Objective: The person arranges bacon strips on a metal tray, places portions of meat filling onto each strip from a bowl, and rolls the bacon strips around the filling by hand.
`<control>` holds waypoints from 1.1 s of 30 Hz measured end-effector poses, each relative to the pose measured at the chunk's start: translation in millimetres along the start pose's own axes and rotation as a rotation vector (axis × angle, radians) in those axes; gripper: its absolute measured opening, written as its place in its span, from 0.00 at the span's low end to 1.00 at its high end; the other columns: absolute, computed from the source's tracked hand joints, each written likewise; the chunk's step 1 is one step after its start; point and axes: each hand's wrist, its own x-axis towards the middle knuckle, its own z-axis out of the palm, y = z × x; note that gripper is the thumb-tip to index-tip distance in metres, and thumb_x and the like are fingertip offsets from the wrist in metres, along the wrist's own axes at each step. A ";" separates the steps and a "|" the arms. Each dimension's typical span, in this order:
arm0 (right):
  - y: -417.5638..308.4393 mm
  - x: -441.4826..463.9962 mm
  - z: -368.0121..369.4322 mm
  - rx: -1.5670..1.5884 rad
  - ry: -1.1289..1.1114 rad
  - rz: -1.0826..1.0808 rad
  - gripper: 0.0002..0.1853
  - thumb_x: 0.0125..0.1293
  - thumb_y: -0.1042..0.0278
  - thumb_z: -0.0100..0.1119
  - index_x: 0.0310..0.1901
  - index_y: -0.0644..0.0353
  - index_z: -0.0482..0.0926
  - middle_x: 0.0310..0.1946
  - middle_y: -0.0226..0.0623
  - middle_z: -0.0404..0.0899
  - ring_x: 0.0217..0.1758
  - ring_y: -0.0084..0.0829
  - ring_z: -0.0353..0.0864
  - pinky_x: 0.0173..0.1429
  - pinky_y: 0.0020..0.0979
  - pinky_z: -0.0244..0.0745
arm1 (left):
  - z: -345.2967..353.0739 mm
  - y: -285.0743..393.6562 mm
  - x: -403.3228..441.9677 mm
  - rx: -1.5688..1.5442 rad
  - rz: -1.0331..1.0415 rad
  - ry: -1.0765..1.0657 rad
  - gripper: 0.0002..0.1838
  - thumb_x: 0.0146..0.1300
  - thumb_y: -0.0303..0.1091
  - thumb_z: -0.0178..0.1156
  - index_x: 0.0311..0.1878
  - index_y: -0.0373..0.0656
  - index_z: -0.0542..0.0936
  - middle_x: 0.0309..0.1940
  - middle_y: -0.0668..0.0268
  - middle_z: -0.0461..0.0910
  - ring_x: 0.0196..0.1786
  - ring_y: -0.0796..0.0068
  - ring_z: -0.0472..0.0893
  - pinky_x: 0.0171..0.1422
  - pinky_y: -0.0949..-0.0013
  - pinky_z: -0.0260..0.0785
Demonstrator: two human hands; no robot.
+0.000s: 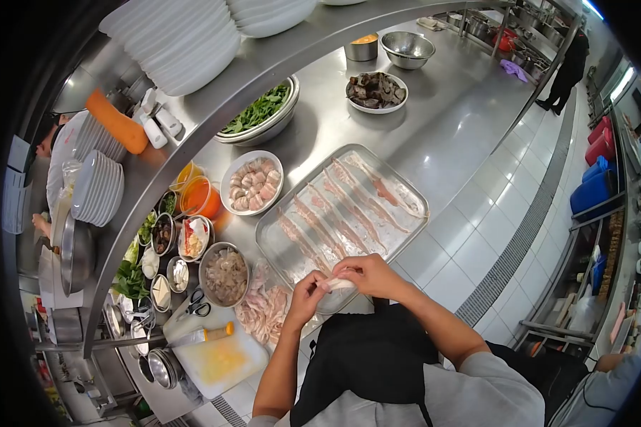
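Note:
My left hand (pixel 306 297) and my right hand (pixel 369 276) meet over the near edge of a metal tray (pixel 414 229). Between their closed fingers is a pale strip of bacon (pixel 340 283). Several long bacon strips (pixel 345 210) lie side by side across the tray. Left of my left hand, more bacon (pixel 262 307) is heaped in a loose pile. A metal bowl (pixel 224 274) beside that pile holds greyish pieces, perhaps shrimp. Behind it, a white bowl (pixel 280 171) contains pinkish rolled pieces (pixel 255 183).
A cutting board (pixel 238 366), scissors (pixel 198 304) and small containers of ingredients stand at left. Farther back are leafy greens (pixel 256 110), a bowl of dark pieces (pixel 377 91) and a steel bowl (pixel 407 50). A plate-laden shelf (pixel 278 64) curves overhead. Other people are at the far left and right.

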 end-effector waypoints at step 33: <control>64.7 -15.5 55.0 -0.172 0.075 -0.105 0.09 0.63 0.77 0.58 0.44 0.56 0.83 0.47 0.40 0.74 0.47 0.41 0.79 0.51 0.36 0.75 | -19.9 30.1 -86.1 -0.387 -0.412 0.501 0.18 0.64 0.22 0.64 0.58 0.36 0.79 0.39 0.69 0.81 0.39 0.80 0.79 0.46 0.74 0.75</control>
